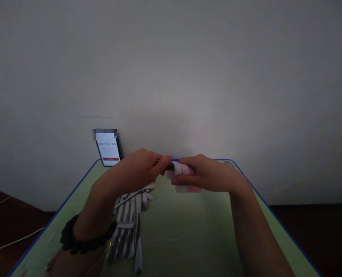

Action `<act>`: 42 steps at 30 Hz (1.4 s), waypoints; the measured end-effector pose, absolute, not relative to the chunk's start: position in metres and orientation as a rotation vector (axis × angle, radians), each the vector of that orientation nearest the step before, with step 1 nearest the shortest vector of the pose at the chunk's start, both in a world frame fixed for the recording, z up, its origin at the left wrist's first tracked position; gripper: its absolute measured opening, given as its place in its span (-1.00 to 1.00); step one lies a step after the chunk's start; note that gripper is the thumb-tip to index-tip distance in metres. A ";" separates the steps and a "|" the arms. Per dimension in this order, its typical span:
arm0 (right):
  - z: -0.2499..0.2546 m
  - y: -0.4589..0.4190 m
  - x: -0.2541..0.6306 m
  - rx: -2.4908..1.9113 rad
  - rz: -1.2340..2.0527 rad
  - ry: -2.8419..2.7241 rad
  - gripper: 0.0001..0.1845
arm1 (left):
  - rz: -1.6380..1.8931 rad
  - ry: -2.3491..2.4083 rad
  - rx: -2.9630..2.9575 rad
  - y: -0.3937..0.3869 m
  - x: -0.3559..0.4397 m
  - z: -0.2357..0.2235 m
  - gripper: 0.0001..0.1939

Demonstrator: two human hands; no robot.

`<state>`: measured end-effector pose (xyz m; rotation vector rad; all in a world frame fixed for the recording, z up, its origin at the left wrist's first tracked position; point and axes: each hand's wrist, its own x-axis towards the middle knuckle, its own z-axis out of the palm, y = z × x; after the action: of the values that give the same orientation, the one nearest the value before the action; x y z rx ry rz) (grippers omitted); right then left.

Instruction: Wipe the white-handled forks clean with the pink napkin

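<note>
Above the far part of the table, my left hand (142,166) is closed on one end of a piece of metal cutlery (170,166), which looks dark here. Most of it is hidden, so its kind cannot be made out. My right hand (207,173) grips a pink and white cloth (185,188) folded around the other end. The two hands are close together, with a short bit of metal showing between them. Under my left forearm lies a group of cutlery (138,223), with several knives side by side and spoon-like pieces at the far end.
A phone (109,148) showing a running timer leans against the wall (217,96) at the table's back left. The green table (188,238) has a blue edge. White cables (17,242) run across the dark floor at left.
</note>
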<state>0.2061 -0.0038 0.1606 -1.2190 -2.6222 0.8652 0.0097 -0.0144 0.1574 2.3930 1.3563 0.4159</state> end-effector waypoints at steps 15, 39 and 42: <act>0.159 -0.005 0.207 -1.270 0.773 -2.544 -0.66 | 0.447 1.323 2.301 -0.008 0.008 0.155 -0.48; 0.158 -0.002 0.208 -1.136 0.885 -2.579 -0.62 | 0.273 1.326 2.420 -0.014 0.010 0.157 -0.53; 0.156 -0.001 0.208 -1.115 0.876 -2.595 -0.61 | 0.269 1.325 2.430 -0.014 0.011 0.157 -0.54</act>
<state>0.2077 -0.0008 0.1564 -1.1147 -2.5951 0.8756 0.0112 -0.0140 0.1565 2.4302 1.3247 0.2691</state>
